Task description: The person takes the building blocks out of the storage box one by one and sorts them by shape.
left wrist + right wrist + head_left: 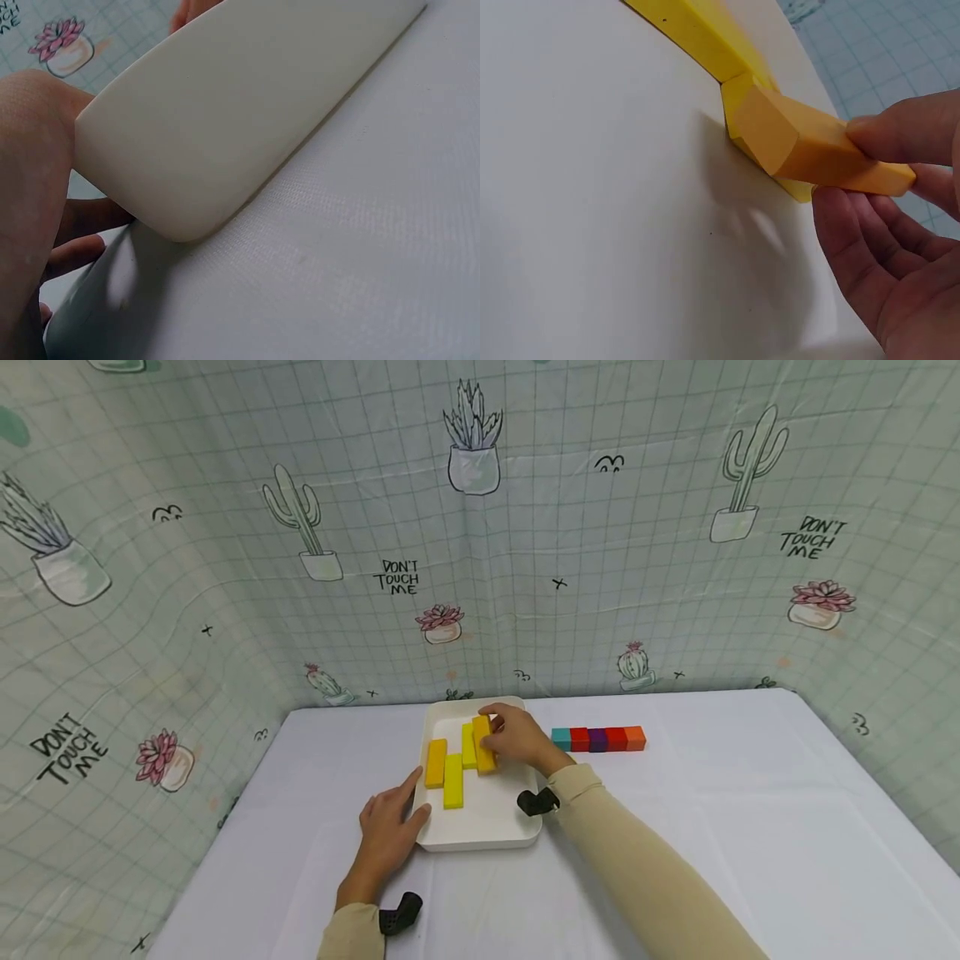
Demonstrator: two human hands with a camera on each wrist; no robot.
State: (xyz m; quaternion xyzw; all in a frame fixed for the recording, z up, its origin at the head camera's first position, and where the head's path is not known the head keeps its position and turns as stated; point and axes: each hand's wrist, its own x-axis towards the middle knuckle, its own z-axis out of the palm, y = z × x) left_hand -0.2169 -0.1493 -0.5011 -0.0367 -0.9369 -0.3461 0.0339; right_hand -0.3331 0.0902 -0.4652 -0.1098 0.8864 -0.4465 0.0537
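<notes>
My right hand (517, 735) pinches an orange-yellow rectangular block (810, 146) between thumb and fingers, over the right part of a white tray (480, 827). Right beside the held block, a lemon-yellow block (468, 746) lies in the tray; the held block overlaps it in the right wrist view. Farther left in the tray are another lemon-yellow block (453, 781) and an orange-yellow block (436, 763). At the tray's near left corner, my left hand (387, 827) rests with the thumb over the rim and the other fingers along the outer wall.
A row of small cubes (597, 740) in teal, red, purple and orange stands on the white table (750, 827), right of the tray. Behind the table hangs a cactus-print cloth (525, 527). Black wrist devices (401, 913) are on both wrists.
</notes>
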